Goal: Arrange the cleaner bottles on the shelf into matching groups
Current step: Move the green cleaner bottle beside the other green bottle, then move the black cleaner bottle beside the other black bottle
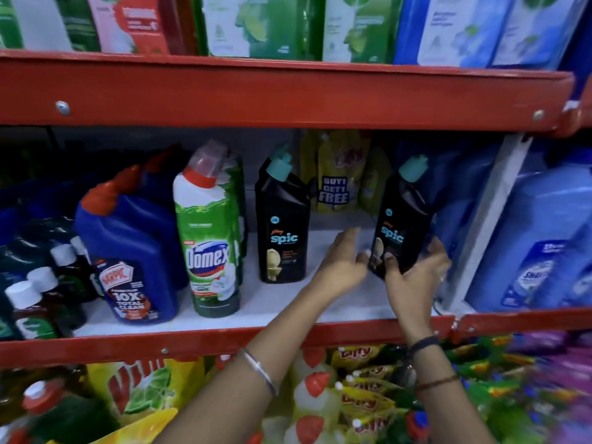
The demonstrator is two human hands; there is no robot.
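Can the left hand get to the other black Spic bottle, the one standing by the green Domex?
Probably yes. The left hand is open and holds nothing, and only bare white shelf lies between it and the standing Spic bottle. The right hand is busy holding the tilted Spic bottle.

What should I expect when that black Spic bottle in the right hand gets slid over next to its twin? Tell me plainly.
The black Spic bottle looks rigid plastic, so it probably won't flex under the right hand. It is tall, narrow and already tilted, so pushed high up it may tip; push low. Its glossy surface could be slippery. The twin Spic bottle stands upright on the shelf.
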